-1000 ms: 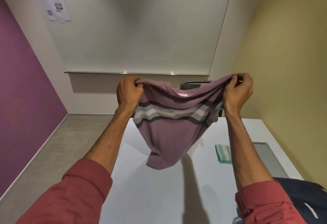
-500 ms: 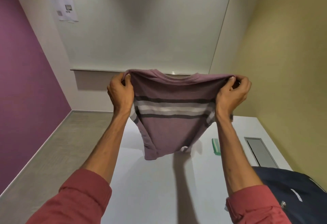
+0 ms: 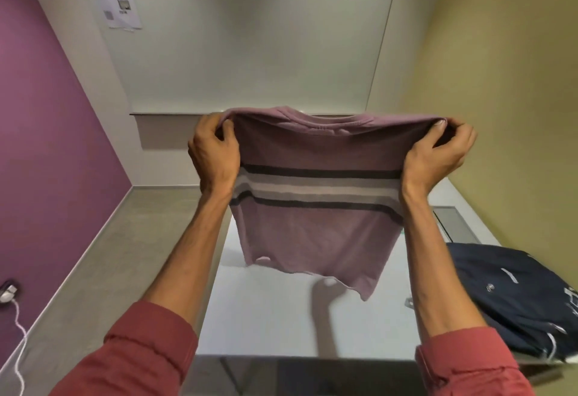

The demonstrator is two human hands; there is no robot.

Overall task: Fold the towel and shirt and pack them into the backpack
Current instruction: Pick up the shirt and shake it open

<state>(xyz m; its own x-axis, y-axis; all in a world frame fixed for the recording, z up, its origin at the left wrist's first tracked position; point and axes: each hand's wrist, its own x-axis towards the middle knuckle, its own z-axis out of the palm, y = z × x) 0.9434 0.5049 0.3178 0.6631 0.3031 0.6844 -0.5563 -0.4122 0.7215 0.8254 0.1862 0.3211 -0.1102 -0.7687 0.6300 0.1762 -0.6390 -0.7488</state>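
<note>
A mauve shirt [image 3: 316, 233] with dark and pale chest stripes hangs in the air above the white table [image 3: 272, 317]. My left hand [image 3: 214, 155] grips its left shoulder and my right hand [image 3: 438, 151] grips its right shoulder, stretching the top edge flat at chest height. The hem dangles just above the tabletop. A dark navy backpack [image 3: 513, 295] lies on the table's right side, beside my right forearm. The shirt and my right arm hide the folded towel.
A grey inset panel [image 3: 453, 223] sits in the table near the yellow wall on the right. Grey floor runs along the left, with a white cable and small device [image 3: 7, 294] by the purple wall. A whiteboard ledge [image 3: 169, 113] crosses the back wall.
Both hands have spread apart and pulled the sagging shirt taut and flat. The view has tilted down, bringing more of the backpack into sight, and the shirt now covers the green towel.
</note>
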